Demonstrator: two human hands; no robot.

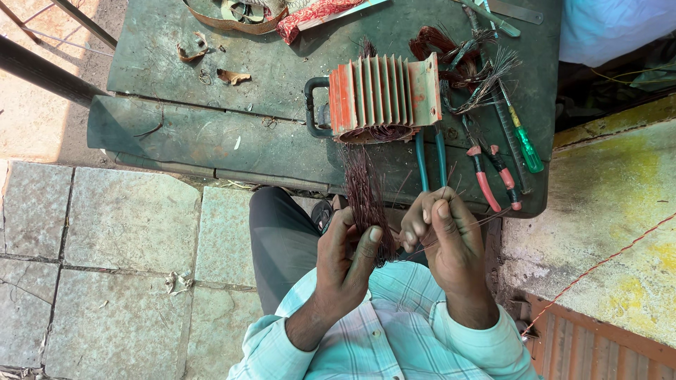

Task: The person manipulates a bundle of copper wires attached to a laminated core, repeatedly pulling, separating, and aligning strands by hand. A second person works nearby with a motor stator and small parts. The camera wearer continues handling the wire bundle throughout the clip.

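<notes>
A red finned motor housing (pixel 384 95) stands on the dark green table (pixel 211 134). A bundle of thin copper-brown wires (pixel 362 190) hangs out of its lower end toward me. My left hand (pixel 345 260) is closed around the lower part of that bundle, thumb up against it. My right hand (pixel 443 236) is beside it, pinching a few thin strands between thumb and fingers. The two hands are close, almost touching.
Blue-handled pliers (pixel 429 158), red-handled pliers (pixel 489 179), a green screwdriver (pixel 524 137), a steel ruler (pixel 507 116) and a tangle of cut wire (pixel 465 67) lie on the table's right side. A yellowish concrete ledge (pixel 605 211) is at right, stone paving (pixel 105 239) at left.
</notes>
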